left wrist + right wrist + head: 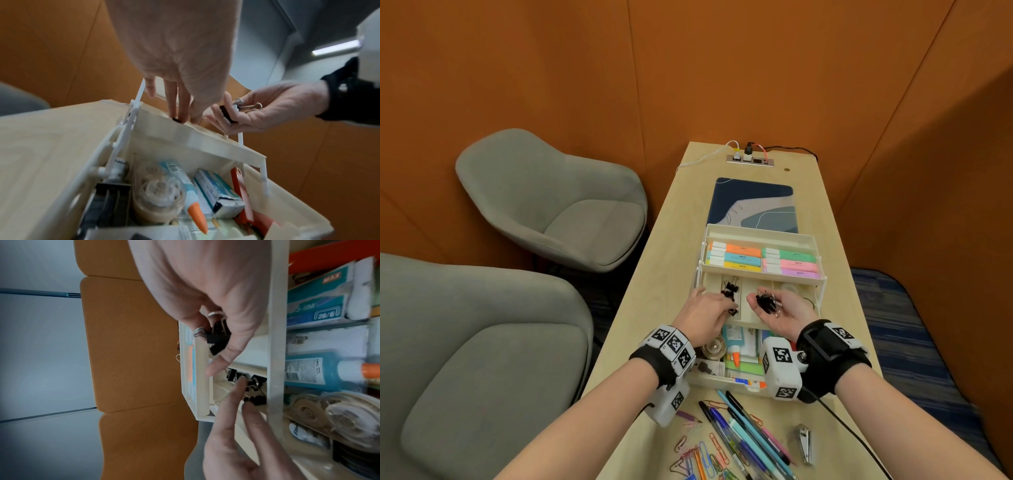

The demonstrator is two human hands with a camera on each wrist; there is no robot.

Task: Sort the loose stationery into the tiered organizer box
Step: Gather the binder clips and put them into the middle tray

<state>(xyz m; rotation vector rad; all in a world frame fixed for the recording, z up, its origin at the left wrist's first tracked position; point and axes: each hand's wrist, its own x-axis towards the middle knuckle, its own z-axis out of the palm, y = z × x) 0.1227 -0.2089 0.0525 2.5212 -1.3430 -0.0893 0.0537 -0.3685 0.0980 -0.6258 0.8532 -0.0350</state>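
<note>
Progress judged at roughly the midpoint. Noted from left to right across the desk point(654, 260):

Left hand point(705, 313) is reached into the middle tier of the tiered organizer box point(822, 274), fingertips point(180, 113) set down on a small black binder clip at the near end of a narrow compartment. Whether that clip is pinched or only pressed cannot be told. More binder clips point(729, 289) are already lying in the same compartment.

Right hand point(780, 313) is held palm up over the neighbouring compartment, fingers curled round a handful of black binder clips point(766, 301) yet to be put down.

Top tier is filled with highlighters point(743, 258) in two rows; that part is judged done. Bottom tier is stocked: tape rolls point(158, 196), a glue bottle point(185, 183) with orange tip, a staple box point(316, 300), other small items not made out clearly.

Left on the desk, near edge, well apart from the box: coloured paper clips point(702, 455) scattered at left, a bundle of pens point(750, 435) in the middle, a metal staple remover point(804, 443) at right. None of these has been sorted yet.

Remaining work, as judged: the held clips to be emptied into the middle tier, then pens, paper clips and remover to be placed. Free compartments at the right end of the middle tier are partly hidden by the right hand.
</note>
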